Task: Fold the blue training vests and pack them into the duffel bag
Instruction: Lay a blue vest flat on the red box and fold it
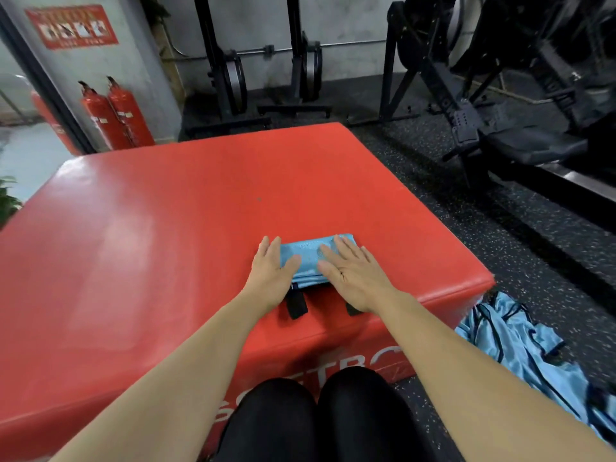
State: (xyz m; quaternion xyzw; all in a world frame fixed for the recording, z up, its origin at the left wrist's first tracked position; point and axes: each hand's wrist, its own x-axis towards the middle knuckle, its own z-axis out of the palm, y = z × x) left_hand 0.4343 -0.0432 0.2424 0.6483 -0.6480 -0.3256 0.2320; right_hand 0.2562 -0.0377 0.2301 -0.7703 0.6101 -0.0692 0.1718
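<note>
A folded blue training vest (308,256) lies as a small flat bundle near the front right of a big red padded box (166,228). Black straps stick out from under its near edge. My left hand (271,273) lies flat at the vest's left end, thumb on the cloth. My right hand (353,278) presses flat on the vest's right half, fingers straight. More blue vests (520,348) lie in a loose heap on the floor to the right of the box. No duffel bag is clearly in view.
My knees in black (316,418) are against the box's front side. Two red fire extinguishers (116,115) stand by the wall at the back left. Black gym machines (500,95) fill the back and right. Dark speckled rubber floor (500,235) runs along the right.
</note>
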